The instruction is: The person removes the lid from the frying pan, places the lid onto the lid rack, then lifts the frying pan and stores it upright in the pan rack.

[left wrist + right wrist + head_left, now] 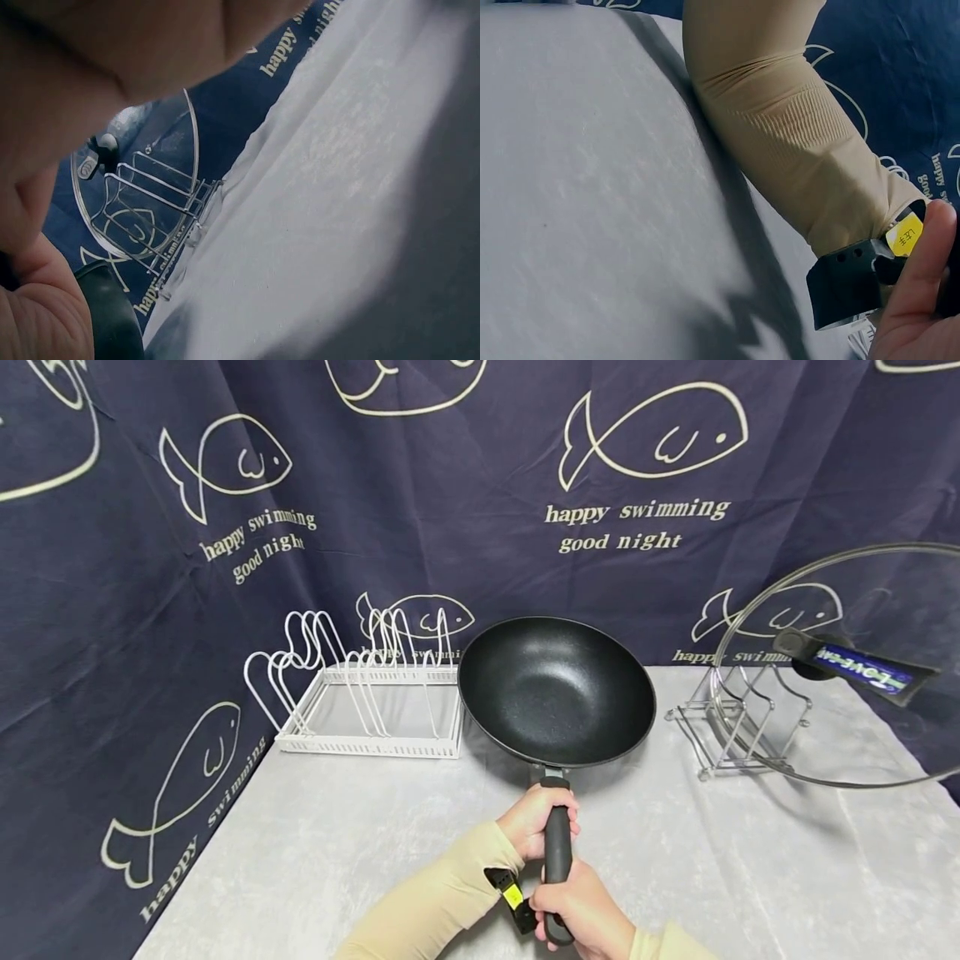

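A black wok with a long dark handle is held up in the middle of the head view, its inside facing me. My left hand grips the handle close to the pan. Lower down, my right hand wraps round the handle's end. Part of the left hand fills the left side of the left wrist view, beside a dark edge of the wok. In the right wrist view, fingers of the right hand show at the lower right corner, near the left sleeve.
A white wire rack stands at the left, close beside the wok. At the right, a glass lid with a black handle leans in a small silver rack. A grey cloth covers the table; a dark blue curtain hangs behind.
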Motion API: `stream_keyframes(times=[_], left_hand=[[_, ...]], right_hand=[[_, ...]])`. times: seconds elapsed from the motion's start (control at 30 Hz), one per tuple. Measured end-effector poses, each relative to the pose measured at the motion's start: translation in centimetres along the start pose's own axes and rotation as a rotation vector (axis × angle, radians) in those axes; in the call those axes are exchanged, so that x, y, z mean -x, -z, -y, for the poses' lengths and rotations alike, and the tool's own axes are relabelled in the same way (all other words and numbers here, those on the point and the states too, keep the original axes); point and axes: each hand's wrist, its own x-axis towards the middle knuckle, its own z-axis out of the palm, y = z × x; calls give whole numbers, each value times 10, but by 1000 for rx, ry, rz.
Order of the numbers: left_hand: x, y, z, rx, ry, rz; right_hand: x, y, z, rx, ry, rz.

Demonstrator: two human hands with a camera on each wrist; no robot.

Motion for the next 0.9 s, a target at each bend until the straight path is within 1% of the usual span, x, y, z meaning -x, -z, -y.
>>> stream_keyframes(times=[0.3,0.43,0.63,0.77,0.9], left_hand=[[5,2,-3,-31,7,22],[8,3,-6,-38,7,51],[12,1,-9,-34,-14,104],[11,2,-7,-39,-39,94],[9,4,-3,-52,-64,65]], right_hand=[[3,-3,0,-9,31,38],[5,-5,1,4,29,27],[8,-8,4,36,30,5],[9,-8,3,36,28,2],[8,-10,2,34,27,-7]])
